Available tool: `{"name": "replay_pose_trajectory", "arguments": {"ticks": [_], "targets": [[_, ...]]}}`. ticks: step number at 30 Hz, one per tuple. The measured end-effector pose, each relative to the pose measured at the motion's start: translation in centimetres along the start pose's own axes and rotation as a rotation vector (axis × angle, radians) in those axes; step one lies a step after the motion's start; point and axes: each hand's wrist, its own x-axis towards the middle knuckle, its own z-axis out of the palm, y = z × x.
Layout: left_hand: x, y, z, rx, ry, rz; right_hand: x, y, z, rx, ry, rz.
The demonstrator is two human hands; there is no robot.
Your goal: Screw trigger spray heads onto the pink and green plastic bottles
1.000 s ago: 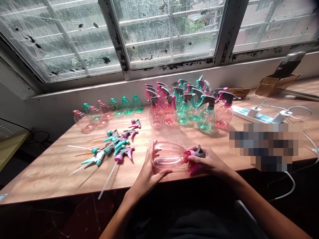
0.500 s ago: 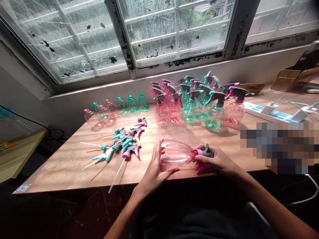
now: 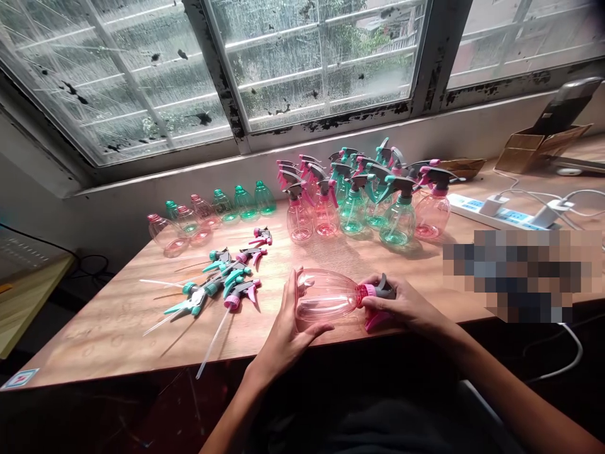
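A clear pink spray bottle (image 3: 328, 295) lies sideways between my hands near the table's front edge, its base to the left. My left hand (image 3: 290, 325) cups the base, fingers behind and thumb along the underside. My right hand (image 3: 394, 302) is closed around the pink collar of the grey and pink spray head (image 3: 371, 291), which sits on the bottle's neck. The trigger points down towards me, partly hidden by my fingers. To the left, several loose spray heads (image 3: 227, 274) with clear dip tubes lie in a heap.
Bottles without heads (image 3: 243, 203), pink and green, stand at the back left. Several bottles with heads (image 3: 354, 211) are grouped at the back middle. On the right are a white power strip (image 3: 510, 217) with plugs, a cardboard box (image 3: 520, 151) and a blurred-out patch (image 3: 515, 274).
The view has shifted slightly, so everything appears a little further left. Both hands keep their hold on the pink bottle, with little visible change in its pose.
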Motion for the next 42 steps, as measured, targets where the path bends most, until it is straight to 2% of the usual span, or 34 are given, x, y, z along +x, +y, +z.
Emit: {"name": "replay_pose_trajectory", "arguments": {"ticks": [9,16,25,35,42], "targets": [[0.0,-0.7,0.1,0.007,0.008,0.06,0.2,0.5,-0.2,0.013,-0.009,-0.005],[-0.1,-0.1,0.0,-0.025,-0.002,-0.038,0.3,0.7,-0.4,0.015,-0.04,-0.04],[-0.1,-0.7,0.1,0.066,0.011,0.054,0.2,0.3,-0.3,-0.001,-0.043,-0.042],[0.0,0.3,0.0,0.041,0.0,0.006,0.3,0.4,-0.4,0.053,-0.061,-0.033],[-0.1,0.0,0.0,0.071,-0.004,0.116,0.2,0.3,-0.4,0.04,-0.061,-0.033]]}}
